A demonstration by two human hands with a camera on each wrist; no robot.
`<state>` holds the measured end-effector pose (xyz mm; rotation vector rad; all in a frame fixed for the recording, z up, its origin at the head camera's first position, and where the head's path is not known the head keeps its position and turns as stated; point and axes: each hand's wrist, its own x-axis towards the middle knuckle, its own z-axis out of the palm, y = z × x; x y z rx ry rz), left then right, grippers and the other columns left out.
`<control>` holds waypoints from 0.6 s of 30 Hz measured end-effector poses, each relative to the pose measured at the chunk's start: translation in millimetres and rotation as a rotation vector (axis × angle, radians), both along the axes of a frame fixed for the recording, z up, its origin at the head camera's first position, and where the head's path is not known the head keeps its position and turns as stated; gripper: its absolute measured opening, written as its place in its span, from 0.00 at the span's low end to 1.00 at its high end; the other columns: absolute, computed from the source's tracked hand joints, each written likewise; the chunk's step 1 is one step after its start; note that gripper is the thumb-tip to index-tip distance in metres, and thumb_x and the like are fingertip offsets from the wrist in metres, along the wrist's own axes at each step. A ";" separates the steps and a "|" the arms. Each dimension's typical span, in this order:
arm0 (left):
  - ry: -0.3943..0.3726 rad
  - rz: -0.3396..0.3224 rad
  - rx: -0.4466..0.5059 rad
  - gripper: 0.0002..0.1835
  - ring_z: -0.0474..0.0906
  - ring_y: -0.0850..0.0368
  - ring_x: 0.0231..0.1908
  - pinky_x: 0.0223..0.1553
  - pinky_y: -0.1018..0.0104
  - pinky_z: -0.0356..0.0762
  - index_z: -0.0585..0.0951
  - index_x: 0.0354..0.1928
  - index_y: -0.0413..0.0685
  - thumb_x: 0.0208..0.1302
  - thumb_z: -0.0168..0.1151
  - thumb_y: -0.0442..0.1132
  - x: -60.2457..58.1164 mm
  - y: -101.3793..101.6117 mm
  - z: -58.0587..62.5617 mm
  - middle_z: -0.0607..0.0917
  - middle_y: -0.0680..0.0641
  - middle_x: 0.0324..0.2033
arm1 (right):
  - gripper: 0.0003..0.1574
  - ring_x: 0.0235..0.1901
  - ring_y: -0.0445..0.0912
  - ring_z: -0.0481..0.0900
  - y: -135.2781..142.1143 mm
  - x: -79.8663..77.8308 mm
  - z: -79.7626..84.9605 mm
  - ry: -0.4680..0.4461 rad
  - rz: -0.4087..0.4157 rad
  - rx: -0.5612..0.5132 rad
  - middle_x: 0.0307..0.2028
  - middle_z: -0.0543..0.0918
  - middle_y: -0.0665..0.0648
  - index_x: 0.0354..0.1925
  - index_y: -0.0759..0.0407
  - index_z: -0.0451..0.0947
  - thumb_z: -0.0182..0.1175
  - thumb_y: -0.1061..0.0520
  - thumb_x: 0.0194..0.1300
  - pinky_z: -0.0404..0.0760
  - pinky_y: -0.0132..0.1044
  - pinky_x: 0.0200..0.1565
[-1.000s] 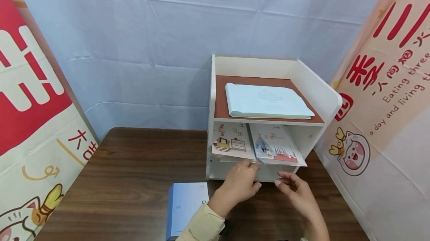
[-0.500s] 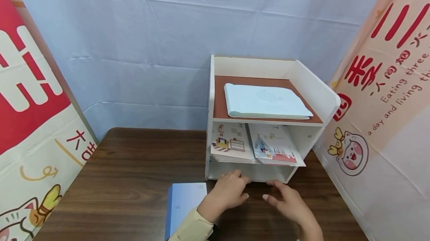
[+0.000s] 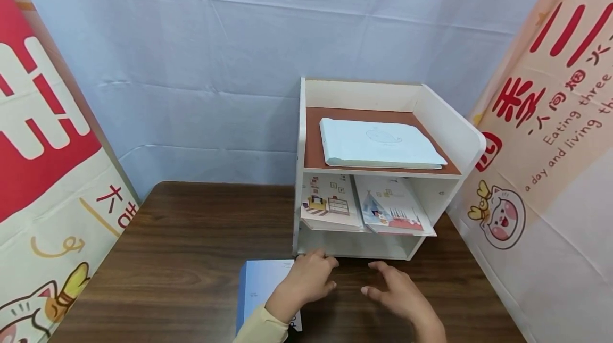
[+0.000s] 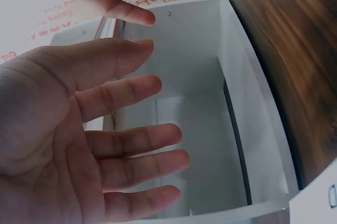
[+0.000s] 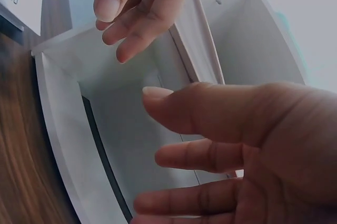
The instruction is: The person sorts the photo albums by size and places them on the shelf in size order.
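Observation:
My left hand hovers in front of the shelf unit, over the right edge of a blue box; whether it touches the box I cannot tell. In the left wrist view its fingers are spread and hold nothing. To the right, my right hand is held over the table with thumb and fingers apart, also bare. The white shelf unit stands just beyond both hands. Two illustrated books, one with a yellow house-like picture and one with a blue tent, lie side by side on its middle shelf, jutting out slightly.
On the unit's brown top shelf lies a pale flat pad with a whale drawing. Below the books is the unit's bottom compartment. Around the dark wooden table hang a light blue cloth and printed banners.
Both hands have drawn back from the shelf front toward the person and the left, the left hand now nearer the blue box. The books and the pad stay where they were.

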<state>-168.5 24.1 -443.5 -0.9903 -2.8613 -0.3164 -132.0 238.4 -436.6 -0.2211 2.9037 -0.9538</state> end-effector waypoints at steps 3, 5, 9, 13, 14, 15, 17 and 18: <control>-0.008 0.020 0.007 0.19 0.77 0.54 0.36 0.32 0.58 0.76 0.83 0.46 0.55 0.50 0.70 0.49 1.6 -5.1 -2.1 0.80 0.52 0.36 | 0.35 0.47 0.60 0.75 -4.6 -0.5 -2.4 -0.012 0.014 0.006 0.46 0.79 0.63 0.52 0.65 0.73 0.70 0.49 0.50 0.73 0.57 0.46; -0.006 0.035 0.015 0.19 0.77 0.54 0.36 0.33 0.57 0.76 0.83 0.45 0.55 0.50 0.70 0.49 2.1 -8.4 -4.3 0.80 0.51 0.36 | 0.36 0.47 0.61 0.75 -8.2 -0.7 -4.3 -0.021 0.029 0.008 0.46 0.79 0.63 0.53 0.66 0.73 0.71 0.50 0.50 0.73 0.56 0.46; -0.011 0.072 0.031 0.19 0.76 0.53 0.36 0.33 0.56 0.75 0.83 0.45 0.55 0.49 0.71 0.49 3.7 -12.7 -7.8 0.80 0.51 0.35 | 0.38 0.47 0.62 0.74 -15.3 -1.5 -9.4 -0.030 0.081 0.012 0.47 0.78 0.65 0.53 0.67 0.72 0.71 0.48 0.50 0.72 0.57 0.46; -0.042 0.101 0.031 0.20 0.76 0.52 0.35 0.30 0.56 0.74 0.83 0.45 0.54 0.49 0.71 0.50 6.5 -17.3 -11.6 0.79 0.49 0.36 | 0.38 0.48 0.63 0.73 -22.9 -1.4 -14.4 -0.033 0.123 0.016 0.48 0.77 0.66 0.54 0.67 0.71 0.70 0.48 0.50 0.71 0.59 0.46; -0.052 0.104 0.034 0.20 0.76 0.52 0.35 0.30 0.56 0.74 0.83 0.45 0.53 0.49 0.71 0.49 7.3 -18.8 -12.3 0.79 0.49 0.36 | 0.38 0.48 0.64 0.73 -24.9 -1.1 -15.5 -0.034 0.131 0.016 0.48 0.77 0.67 0.54 0.67 0.71 0.70 0.48 0.50 0.71 0.59 0.47; -0.063 0.107 0.035 0.20 0.75 0.52 0.35 0.29 0.56 0.74 0.83 0.45 0.53 0.49 0.70 0.49 8.2 -20.3 -12.8 0.79 0.49 0.36 | 0.38 0.48 0.64 0.73 -27.0 -0.8 -16.6 -0.032 0.139 0.014 0.48 0.77 0.67 0.54 0.67 0.71 0.70 0.48 0.50 0.70 0.60 0.47; -0.076 0.110 0.040 0.20 0.75 0.52 0.34 0.29 0.56 0.73 0.83 0.45 0.52 0.49 0.70 0.49 10.0 -23.7 -14.2 0.79 0.48 0.35 | 0.37 0.47 0.64 0.73 -31.2 -0.1 -19.1 -0.024 0.156 0.017 0.47 0.77 0.67 0.53 0.67 0.71 0.70 0.48 0.50 0.71 0.59 0.46; -0.078 0.111 0.043 0.20 0.75 0.52 0.34 0.29 0.56 0.73 0.83 0.44 0.52 0.49 0.70 0.49 11.1 -25.4 -14.6 0.79 0.48 0.35 | 0.37 0.47 0.64 0.73 -33.4 0.1 -20.5 -0.022 0.165 0.019 0.47 0.78 0.67 0.53 0.67 0.72 0.70 0.48 0.50 0.71 0.59 0.46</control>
